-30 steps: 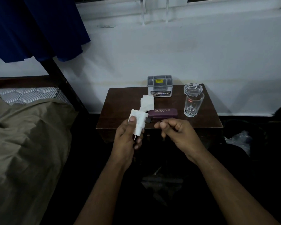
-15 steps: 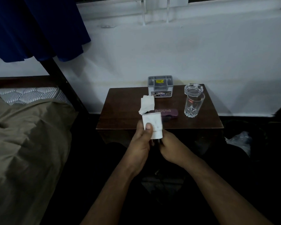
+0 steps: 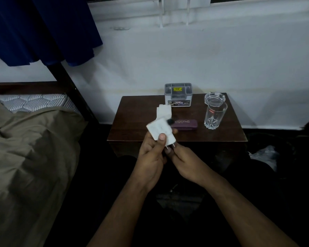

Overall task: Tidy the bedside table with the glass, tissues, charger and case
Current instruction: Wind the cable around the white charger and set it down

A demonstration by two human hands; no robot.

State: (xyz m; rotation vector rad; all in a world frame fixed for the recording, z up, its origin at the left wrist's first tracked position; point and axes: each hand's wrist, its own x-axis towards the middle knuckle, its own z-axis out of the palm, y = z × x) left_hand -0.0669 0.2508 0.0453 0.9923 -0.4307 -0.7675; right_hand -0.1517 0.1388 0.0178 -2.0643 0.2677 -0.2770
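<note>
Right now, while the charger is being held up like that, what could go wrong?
The left hand grips the white charger in the air in front of the table, so a slip could drop it to the dark floor. The right hand has its fingers right at the metal prongs, which might poke. The glass stands near the table's right edge; a careless reach might knock it off.

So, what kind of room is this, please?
Most likely a bedroom, seen from beside the bed: a striped mattress under an olive blanket, and a small dark wooden bedside table against the white wall, carrying a drinking glass.
</note>
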